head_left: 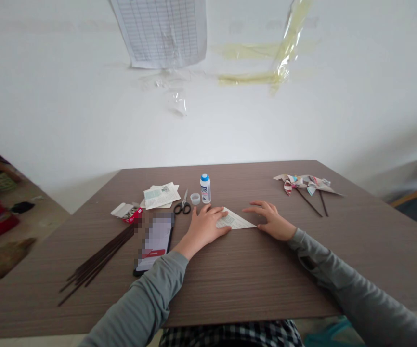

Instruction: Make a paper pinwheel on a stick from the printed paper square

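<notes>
A printed paper sheet folded into a triangle lies flat on the table. My left hand rests on its left part with fingers spread, hiding that side. At the paper's right corner is my right hand, its thumb by the tip and its fingers apart above the table. Just behind the paper stands a white glue bottle with a blue cap. Beside the bottle sit a small clear plastic cup and black-handled scissors.
Left of my hands are a phone, dark thin sticks, an opened red-and-white box and loose printed papers. Paper pinwheels on sticks lie at the back right. A wall borders the table's far edge.
</notes>
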`<state>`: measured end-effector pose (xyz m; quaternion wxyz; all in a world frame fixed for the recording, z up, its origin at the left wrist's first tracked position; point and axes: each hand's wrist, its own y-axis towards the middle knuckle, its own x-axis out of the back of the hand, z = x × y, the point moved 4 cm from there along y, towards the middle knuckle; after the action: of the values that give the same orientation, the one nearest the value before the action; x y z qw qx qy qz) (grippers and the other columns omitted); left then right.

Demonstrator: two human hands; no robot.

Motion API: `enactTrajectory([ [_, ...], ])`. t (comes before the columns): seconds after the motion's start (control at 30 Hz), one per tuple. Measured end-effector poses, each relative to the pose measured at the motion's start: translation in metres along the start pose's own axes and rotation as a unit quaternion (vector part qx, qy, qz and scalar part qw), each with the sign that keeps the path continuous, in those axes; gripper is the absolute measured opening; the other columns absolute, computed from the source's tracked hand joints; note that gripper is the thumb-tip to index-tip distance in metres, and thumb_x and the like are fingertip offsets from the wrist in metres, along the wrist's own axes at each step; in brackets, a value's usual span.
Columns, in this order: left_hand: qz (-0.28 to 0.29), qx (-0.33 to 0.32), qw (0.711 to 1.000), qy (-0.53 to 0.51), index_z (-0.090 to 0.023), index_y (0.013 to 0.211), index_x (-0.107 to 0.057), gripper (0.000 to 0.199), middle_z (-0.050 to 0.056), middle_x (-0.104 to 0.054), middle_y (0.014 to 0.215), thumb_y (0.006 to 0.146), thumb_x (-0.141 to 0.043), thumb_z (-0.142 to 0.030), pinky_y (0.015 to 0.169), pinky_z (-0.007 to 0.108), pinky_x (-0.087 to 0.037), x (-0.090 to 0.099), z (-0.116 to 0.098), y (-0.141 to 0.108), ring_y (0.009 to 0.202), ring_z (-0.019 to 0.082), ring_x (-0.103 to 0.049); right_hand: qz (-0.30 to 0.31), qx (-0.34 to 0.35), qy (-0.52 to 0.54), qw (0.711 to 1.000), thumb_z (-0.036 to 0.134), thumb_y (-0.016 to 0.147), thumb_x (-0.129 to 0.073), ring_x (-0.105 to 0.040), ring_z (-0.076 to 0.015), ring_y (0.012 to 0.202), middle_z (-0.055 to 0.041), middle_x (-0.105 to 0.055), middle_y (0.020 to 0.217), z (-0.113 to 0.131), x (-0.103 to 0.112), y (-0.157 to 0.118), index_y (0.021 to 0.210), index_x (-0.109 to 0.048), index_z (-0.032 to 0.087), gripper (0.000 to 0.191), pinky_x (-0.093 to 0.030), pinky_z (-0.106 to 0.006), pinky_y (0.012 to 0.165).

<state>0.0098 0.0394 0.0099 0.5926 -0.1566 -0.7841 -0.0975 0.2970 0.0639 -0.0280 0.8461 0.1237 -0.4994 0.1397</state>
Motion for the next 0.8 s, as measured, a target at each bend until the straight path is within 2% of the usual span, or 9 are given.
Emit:
enactTrajectory([
  [0.03,-0.001,0.001,1.000,0.001,-0.042,0.179,-0.085,0.061,0.007,-0.070,0.198,0.121,-0.086,-0.061,0.160,0.085,-0.033,0.000,0.000,0.000,0.193,0.055,-0.049,-0.006,0.020,0.004,1.000,0.014,0.092,-0.080,-0.061,-0.0504,0.181,-0.0090,-0.075,0.189,0.005,-0.003,0.001,0.167,-0.093,0.044,0.082,-0.047,-0.078,0.153],
  [0.1,-0.001,0.001,1.000,0.001,-0.042,0.179,-0.085,0.060,0.007,-0.071,0.197,0.121,-0.088,-0.059,0.161,0.086,-0.032,0.001,-0.002,0.000,0.193,0.054,-0.050,-0.019,0.037,0.006,0.999,0.012,0.098,-0.076,-0.061,-0.0478,0.182,-0.0085,-0.079,0.185,0.014,-0.011,0.003,0.160,-0.097,0.042,0.072,-0.045,-0.076,0.155],
  [0.2,-0.001,-0.002,1.000,-0.004,-0.042,0.178,-0.085,0.059,0.008,-0.072,0.196,0.121,-0.090,-0.054,0.161,0.088,-0.030,0.002,-0.003,-0.001,0.194,0.052,-0.050,-0.054,0.038,-0.007,0.998,0.029,0.116,-0.080,-0.061,-0.0483,0.179,-0.0112,-0.083,0.178,0.031,-0.022,0.005,0.152,-0.100,0.040,0.043,-0.049,-0.075,0.152],
  [0.3,0.000,0.000,1.000,-0.004,-0.040,0.181,-0.082,0.060,0.008,-0.070,0.198,0.122,-0.089,-0.051,0.160,0.092,-0.029,0.003,-0.004,-0.002,0.194,0.052,-0.050,-0.057,0.025,-0.024,0.998,0.043,0.119,-0.086,-0.062,-0.0488,0.176,-0.0124,-0.083,0.174,0.044,-0.031,0.006,0.149,-0.100,0.041,0.033,-0.055,-0.075,0.145],
  [0.47,-0.030,-0.002,1.000,0.003,-0.041,0.175,-0.087,0.057,0.008,-0.076,0.192,0.119,-0.095,-0.051,0.159,0.090,-0.036,0.002,-0.005,-0.003,0.190,0.053,-0.055,-0.048,-0.012,-0.041,0.998,0.060,0.117,-0.091,-0.060,-0.0491,0.174,-0.0125,-0.081,0.176,0.055,-0.030,0.005,0.151,-0.097,0.042,0.039,-0.054,-0.075,0.144],
  [0.6,-0.045,-0.015,0.999,0.006,-0.039,0.175,-0.088,0.057,0.011,-0.080,0.188,0.119,-0.094,-0.052,0.156,0.086,-0.043,0.000,-0.004,-0.003,0.187,0.055,-0.059,-0.029,-0.040,-0.042,0.998,0.061,0.116,-0.093,-0.060,-0.0478,0.176,-0.0115,-0.077,0.181,0.059,-0.026,0.005,0.155,-0.095,0.042,0.043,-0.051,-0.074,0.148],
  [0.8,-0.024,-0.018,1.000,-0.008,-0.042,0.185,-0.078,0.066,0.010,-0.075,0.194,0.121,-0.091,-0.051,0.158,0.088,-0.037,-0.004,0.002,0.002,0.189,0.052,-0.057,-0.006,-0.054,-0.041,0.998,0.058,0.116,-0.092,-0.059,-0.0470,0.178,-0.0093,-0.073,0.187,0.060,-0.024,0.006,0.166,-0.091,0.047,0.051,-0.048,-0.073,0.151],
])
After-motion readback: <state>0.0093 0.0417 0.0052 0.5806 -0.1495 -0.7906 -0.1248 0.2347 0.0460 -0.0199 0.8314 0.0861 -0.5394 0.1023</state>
